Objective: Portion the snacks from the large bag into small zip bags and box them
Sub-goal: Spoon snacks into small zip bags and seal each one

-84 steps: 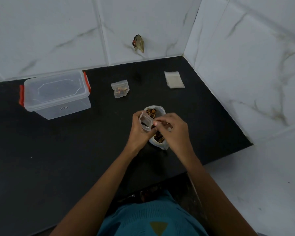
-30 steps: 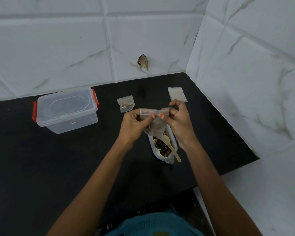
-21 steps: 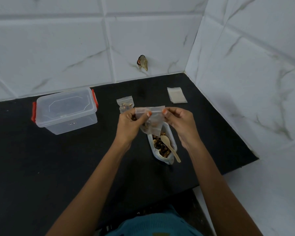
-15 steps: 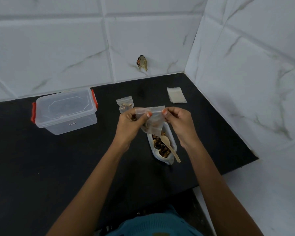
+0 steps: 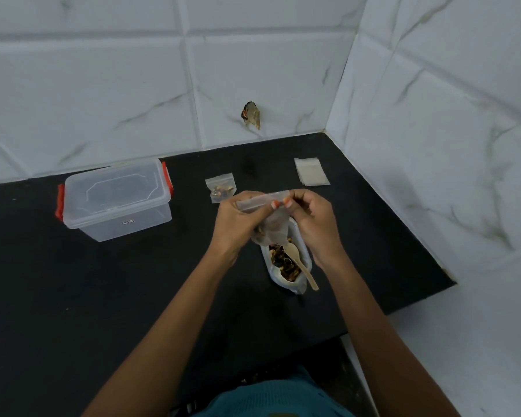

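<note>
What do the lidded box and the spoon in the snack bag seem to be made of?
The box looks like clear, glossy plastic: its walls are see-through, with red clips. The spoon seems pale, matte wood, judging by its tan colour; light plastic is possible.

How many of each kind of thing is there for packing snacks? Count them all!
Filled small zip bags: 2 (held zip bag, counter zip bag)
Large snack bag: 1
Wooden spoon: 1
Clear box: 1
Stack of empty zip bags: 1
Total: 6

The person wears a teal ribbed knit top [image 5: 271, 398] and orange nail polish [image 5: 287, 201].
</note>
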Demonstrator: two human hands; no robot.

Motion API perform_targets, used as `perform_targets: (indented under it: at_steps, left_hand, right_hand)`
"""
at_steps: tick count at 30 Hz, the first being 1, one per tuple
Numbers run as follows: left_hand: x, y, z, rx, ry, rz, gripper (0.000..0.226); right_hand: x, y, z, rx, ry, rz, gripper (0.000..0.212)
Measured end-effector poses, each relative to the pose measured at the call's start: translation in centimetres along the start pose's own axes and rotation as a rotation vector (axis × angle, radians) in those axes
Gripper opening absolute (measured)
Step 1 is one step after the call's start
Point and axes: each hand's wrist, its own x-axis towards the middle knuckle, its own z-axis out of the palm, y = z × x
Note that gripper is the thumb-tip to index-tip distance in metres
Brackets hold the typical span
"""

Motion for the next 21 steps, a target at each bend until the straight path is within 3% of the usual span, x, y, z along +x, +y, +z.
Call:
perform_targets:
  at_steps: [9,14,21]
  left_hand:
    - [0.1,0.31,-0.04,0.042,-0.055,0.009,0.007]
    - [0.2,0.0,-0.01,0.036,-0.099,-0.006,0.011]
    - [0.28,-0.51,-0.59,-0.014,-0.03,-0.018,0.014]
  right_hand:
    - [-0.17,0.18,-0.74,0.001,-0.016,0.038,0.013]
    - [0.08,0.32,-0.2,-0.011,0.055,0.053,0.011]
    - [0.1,0.5,-0.56,0.046,0.039,0.071,0.011]
